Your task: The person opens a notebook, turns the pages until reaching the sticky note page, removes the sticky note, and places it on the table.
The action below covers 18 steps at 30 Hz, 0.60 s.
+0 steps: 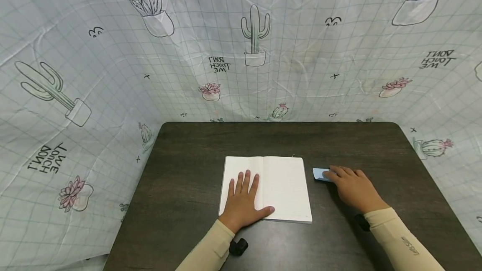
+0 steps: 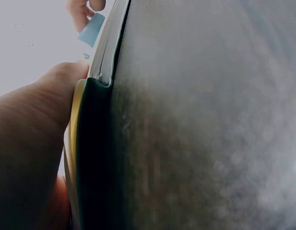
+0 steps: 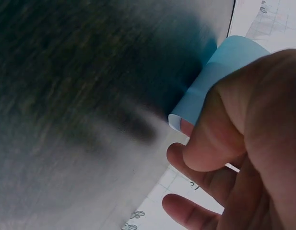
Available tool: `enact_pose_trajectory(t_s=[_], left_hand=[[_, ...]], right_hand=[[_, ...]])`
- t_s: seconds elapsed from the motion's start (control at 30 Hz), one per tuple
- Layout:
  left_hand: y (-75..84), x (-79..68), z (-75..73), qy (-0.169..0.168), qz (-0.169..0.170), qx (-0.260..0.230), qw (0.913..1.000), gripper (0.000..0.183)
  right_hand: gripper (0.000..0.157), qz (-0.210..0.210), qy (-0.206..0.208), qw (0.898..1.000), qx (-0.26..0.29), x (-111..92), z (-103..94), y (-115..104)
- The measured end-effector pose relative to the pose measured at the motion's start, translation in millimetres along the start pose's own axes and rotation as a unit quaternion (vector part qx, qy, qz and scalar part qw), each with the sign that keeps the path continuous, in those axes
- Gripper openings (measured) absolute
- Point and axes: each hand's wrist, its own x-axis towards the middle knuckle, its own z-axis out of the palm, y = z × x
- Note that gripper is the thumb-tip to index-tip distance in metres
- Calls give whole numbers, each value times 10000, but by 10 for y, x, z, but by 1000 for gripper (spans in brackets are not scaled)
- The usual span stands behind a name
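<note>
An open notebook [image 1: 287, 187] with blank white pages lies on the dark table. My left hand [image 1: 242, 204] rests flat on its left page, fingers spread, the thumb reaching across the fold near the bottom edge. In the left wrist view the notebook's dark green cover [image 2: 92, 143] and page edges show beside the thumb. To the right of the notebook, my right hand [image 1: 355, 187] pinches a light blue slip of paper [image 1: 320, 174] between thumb and fingers. The slip [image 3: 219, 72] is curved in the right wrist view, with part of it hidden behind the thumb.
The dark wooden table [image 1: 188, 149] has rounded far corners. A white grid-patterned cloth [image 1: 301, 53] printed with cacti hangs behind it and along both sides. A black wrist strap piece [image 1: 238, 247] sits at the left wrist, another [image 1: 362, 222] at the right.
</note>
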Motion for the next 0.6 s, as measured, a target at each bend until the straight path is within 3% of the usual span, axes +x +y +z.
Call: enact_pose_trajectory(t_s=[0.33, 0.6], left_hand=[[23, -1, -32, -93, -77, 248, 9996, 115], [20, -6, -32, -42, -40, 177, 9998, 116]], right_hand=[[57, 202, -617, 9978, 118, -48, -14, -34], [74, 461, -1392, 9872, 628, -117, 0, -113]])
